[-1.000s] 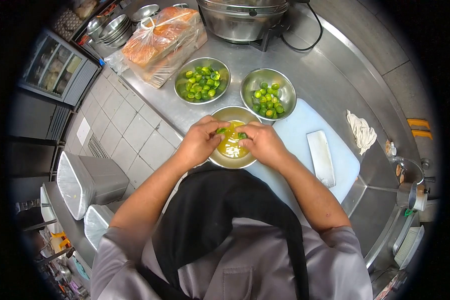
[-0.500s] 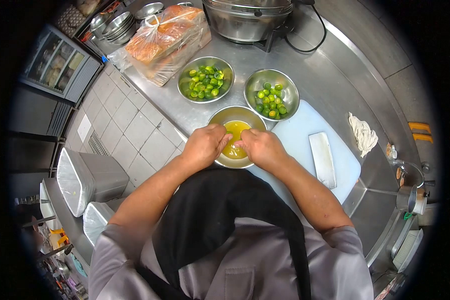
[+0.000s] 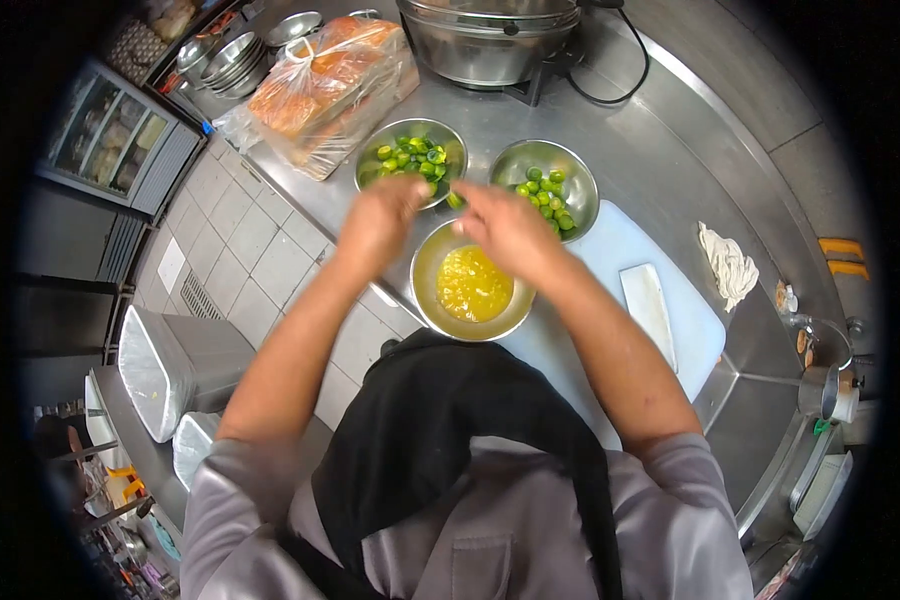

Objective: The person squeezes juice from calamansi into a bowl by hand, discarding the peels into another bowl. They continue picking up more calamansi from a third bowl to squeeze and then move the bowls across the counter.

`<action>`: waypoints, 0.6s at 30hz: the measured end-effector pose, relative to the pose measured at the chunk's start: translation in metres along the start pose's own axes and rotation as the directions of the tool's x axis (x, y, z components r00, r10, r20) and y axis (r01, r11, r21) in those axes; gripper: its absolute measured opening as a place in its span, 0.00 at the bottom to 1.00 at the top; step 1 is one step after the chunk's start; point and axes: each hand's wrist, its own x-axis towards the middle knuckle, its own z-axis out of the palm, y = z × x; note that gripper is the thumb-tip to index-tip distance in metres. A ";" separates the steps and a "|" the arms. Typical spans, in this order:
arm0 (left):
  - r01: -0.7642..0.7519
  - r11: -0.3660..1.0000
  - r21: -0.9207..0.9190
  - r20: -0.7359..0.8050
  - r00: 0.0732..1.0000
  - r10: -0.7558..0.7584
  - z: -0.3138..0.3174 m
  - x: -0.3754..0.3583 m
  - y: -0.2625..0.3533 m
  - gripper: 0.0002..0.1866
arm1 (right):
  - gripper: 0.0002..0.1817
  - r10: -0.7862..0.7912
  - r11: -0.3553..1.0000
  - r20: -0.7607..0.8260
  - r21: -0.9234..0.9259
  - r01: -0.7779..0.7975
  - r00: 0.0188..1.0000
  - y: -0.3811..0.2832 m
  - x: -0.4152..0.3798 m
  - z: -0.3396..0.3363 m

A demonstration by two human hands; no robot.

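Observation:
My left hand (image 3: 382, 222), smeared by motion, is over the near rim of the left steel bowl (image 3: 364, 172), which holds cut green limes (image 3: 415, 158). My right hand (image 3: 505, 228) is above the juice bowl, its fingers pointing toward the left bowl. At its fingertips shows a small green lime piece (image 3: 456, 200). Below both hands stands the juice bowl (image 3: 422, 290) with yellow juice (image 3: 473, 285), bubbles on its surface. The right steel bowl (image 3: 580, 172), partly hidden by my right hand, holds more small limes (image 3: 548, 195).
A white cutting board (image 3: 610, 250) with a cleaver (image 3: 650, 312) lies to the right, and a crumpled cloth (image 3: 727, 266) beyond it. Bagged bread (image 3: 335, 90) and a large steel pot (image 3: 490, 45) stand at the back. Lined bins (image 3: 155, 370) are at the left.
Both hands have lifted from the juice bowl and moved forward and apart, the left one to the left bowl. The juice now shows bubbles.

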 end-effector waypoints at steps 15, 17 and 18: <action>-0.414 0.812 0.411 0.592 0.799 0.108 0.131 0.094 0.050 0.14 | 0.14 0.447 0.721 0.016 -0.599 -0.349 0.894 0.121 0.008 -0.020; -0.351 0.832 0.430 0.620 0.785 0.011 0.135 0.101 0.065 0.14 | 0.15 0.436 0.731 0.001 -0.584 -0.353 0.900 0.117 0.008 -0.023; -0.280 0.849 0.448 0.641 0.762 -0.086 0.136 0.102 0.071 0.14 | 0.16 0.458 0.737 0.011 -0.563 -0.373 0.889 0.115 0.009 -0.024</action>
